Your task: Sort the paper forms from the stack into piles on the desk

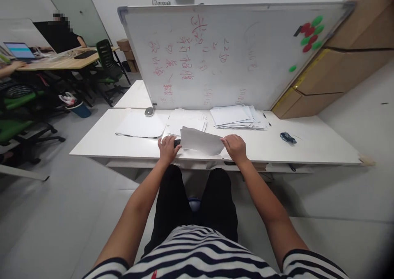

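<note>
A sheet of paper (201, 140) is raised at a tilt over the front of the white desk (129, 145). My right hand (235, 148) is closed on the sheet's right edge, pinching it between thumb and fingers. At the sheet's left end, my left hand (168, 148) curls round a small black object (177, 143), mostly covered by the fingers, so its kind is unclear. Just behind the raised sheet lie loose white papers (184, 118). Farther left is another flat pile of paper (140, 125), and a thicker, uneven paper stack (232, 115) sits to the right.
A whiteboard (261, 65) with red writing and magnets stands along the desk's back. Near it rests a computer mouse (149, 111). A dark blue item (287, 138) lies at right, beside cardboard boxes (326, 74). Other people sit at a desk (70, 61) far left.
</note>
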The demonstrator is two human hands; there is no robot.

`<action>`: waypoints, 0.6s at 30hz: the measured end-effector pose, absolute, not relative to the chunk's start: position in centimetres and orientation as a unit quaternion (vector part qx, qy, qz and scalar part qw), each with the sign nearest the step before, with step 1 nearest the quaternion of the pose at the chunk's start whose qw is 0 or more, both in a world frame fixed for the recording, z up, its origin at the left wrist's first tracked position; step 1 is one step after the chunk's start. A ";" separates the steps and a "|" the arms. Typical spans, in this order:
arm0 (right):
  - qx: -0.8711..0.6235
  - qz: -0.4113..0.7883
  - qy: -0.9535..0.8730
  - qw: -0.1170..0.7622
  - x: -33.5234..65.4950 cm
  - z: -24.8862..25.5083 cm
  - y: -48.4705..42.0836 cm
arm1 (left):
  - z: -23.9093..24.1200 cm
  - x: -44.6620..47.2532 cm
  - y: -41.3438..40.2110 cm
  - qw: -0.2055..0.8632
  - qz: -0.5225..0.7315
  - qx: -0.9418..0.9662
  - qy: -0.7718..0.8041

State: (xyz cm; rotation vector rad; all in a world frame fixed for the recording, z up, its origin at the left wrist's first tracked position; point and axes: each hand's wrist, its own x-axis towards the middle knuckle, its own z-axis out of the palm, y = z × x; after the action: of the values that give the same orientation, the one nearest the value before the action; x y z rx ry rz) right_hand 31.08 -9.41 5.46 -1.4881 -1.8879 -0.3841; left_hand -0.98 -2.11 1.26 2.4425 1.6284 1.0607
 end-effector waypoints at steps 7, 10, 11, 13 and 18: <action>-0.581 -0.155 -0.715 0.355 32.2 6.0 -10.3 | 3.3 4.0 -4.8 0.211 0.389 0.770 0.460; -0.587 -0.156 -0.713 0.349 32.3 6.2 -10.5 | 3.9 5.3 -5.5 0.296 0.425 0.719 0.464; -0.589 -0.153 -0.713 0.347 32.2 6.2 -10.6 | 4.0 5.5 -5.5 0.316 0.427 0.707 0.466; -0.592 -0.140 -0.713 0.347 32.0 6.1 -10.8 | 4.2 5.5 -5.4 0.338 0.420 0.698 0.472; -0.604 -0.086 -0.697 0.378 31.5 5.3 -11.6 | 3.7 4.7 -5.0 0.274 0.386 0.754 0.456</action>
State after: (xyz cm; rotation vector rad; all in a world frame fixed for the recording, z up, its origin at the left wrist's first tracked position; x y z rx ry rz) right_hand 31.50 -11.64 5.31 -1.5431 -1.7817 -0.2196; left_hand 4.72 -4.97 3.66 2.0267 1.2260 1.0390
